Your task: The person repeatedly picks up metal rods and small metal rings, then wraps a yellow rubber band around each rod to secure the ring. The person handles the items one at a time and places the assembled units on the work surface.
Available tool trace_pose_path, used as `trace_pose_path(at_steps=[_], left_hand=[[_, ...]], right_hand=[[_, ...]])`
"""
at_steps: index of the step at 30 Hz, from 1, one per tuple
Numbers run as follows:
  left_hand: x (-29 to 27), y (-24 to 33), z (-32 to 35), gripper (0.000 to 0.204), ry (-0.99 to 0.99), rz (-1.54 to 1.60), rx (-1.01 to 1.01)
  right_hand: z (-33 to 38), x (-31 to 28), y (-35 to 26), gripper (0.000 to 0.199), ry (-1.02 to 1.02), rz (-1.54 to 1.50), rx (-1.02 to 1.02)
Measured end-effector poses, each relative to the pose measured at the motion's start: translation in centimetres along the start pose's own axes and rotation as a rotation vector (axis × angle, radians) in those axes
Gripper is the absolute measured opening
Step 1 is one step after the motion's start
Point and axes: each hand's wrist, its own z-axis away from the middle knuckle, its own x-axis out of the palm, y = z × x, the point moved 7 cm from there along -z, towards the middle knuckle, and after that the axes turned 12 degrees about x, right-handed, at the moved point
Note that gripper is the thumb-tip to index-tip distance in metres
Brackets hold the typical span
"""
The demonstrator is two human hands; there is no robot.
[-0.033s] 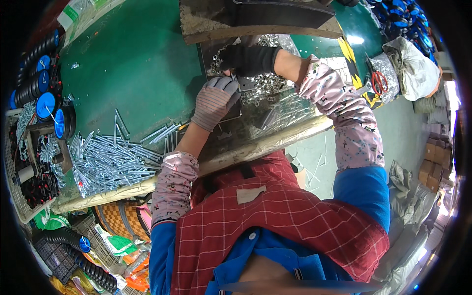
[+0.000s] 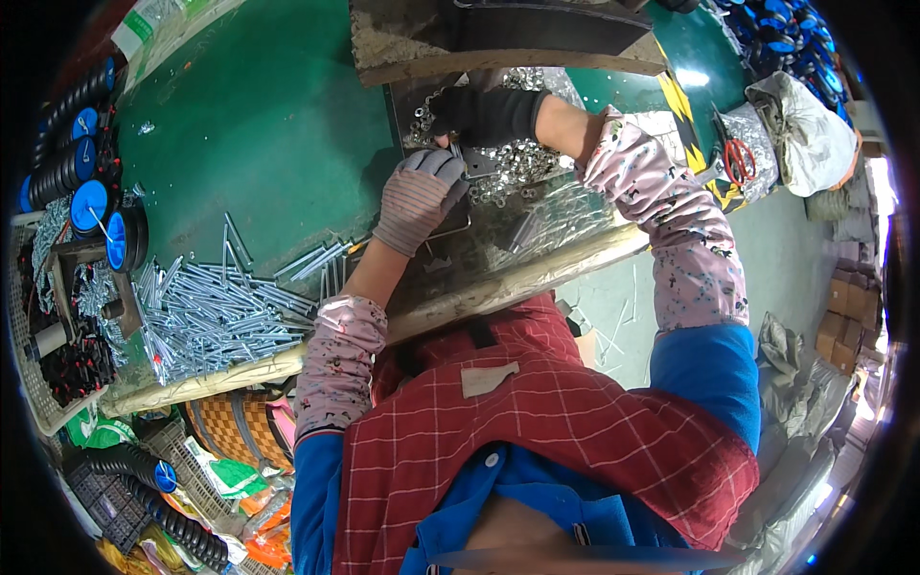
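My left hand, in a grey striped glove, is closed with its fingertips at the front of the nut pile. A short silver end of a metal rod shows by its fingers; the rest is hidden. Just beyond it, my right hand, in a black glove, is bent over with fingers closed and fingertips beside the left hand's. What those fingers hold, if anything, is hidden. Loose silver nuts lie on a dark plate under and around the right hand. A large heap of long silver rods lies left of my left forearm.
A heavy metal block stands just beyond my hands. The green table has a pale padded front edge. Black-and-blue wheels and a crate stand at the left. Red-handled scissors and a white sack are at the right.
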Motion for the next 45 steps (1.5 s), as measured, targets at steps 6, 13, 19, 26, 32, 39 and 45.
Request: trace_pose_path(at_steps=[6, 13, 19, 26, 32, 39, 45], left_hand=[[0.5, -0.3, 0.2, 0.028, -0.018, 0.017, -0.011], [0.0, -0.1, 0.0, 0.029, 0.007, 0.054, -0.018], [0.3, -0.1, -0.2, 0.029, -0.004, 0.127, -0.037], [0.6, -0.3, 0.1, 0.03, -0.033, 0.182, -0.072], [0.8, -1.0, -0.9, 0.036, -0.307, 0.075, 0.048], [0.8, -1.5, -1.4, 0.041, -0.442, 0.037, 0.2], [0.8, -0.9, -2.5, 0.044, -0.522, -0.01, 0.2]], right_hand=[[0.3, 0.0, -0.1, 0.029, 0.162, 0.104, -0.038], [-0.6, 0.8, -0.8, 0.021, 0.087, 0.191, 0.026], [0.0, 2.0, 1.0, 0.02, 0.144, 0.204, 0.026], [4.0, -3.2, -0.2, 0.017, 0.277, 0.15, 0.305], [10.6, -3.2, -1.9, 0.021, 0.36, 0.035, 0.339], [16.4, -0.8, -5.0, 0.016, 0.209, -0.377, 0.387], [16.3, 1.5, -7.5, 0.029, 0.216, -0.087, 0.207]])
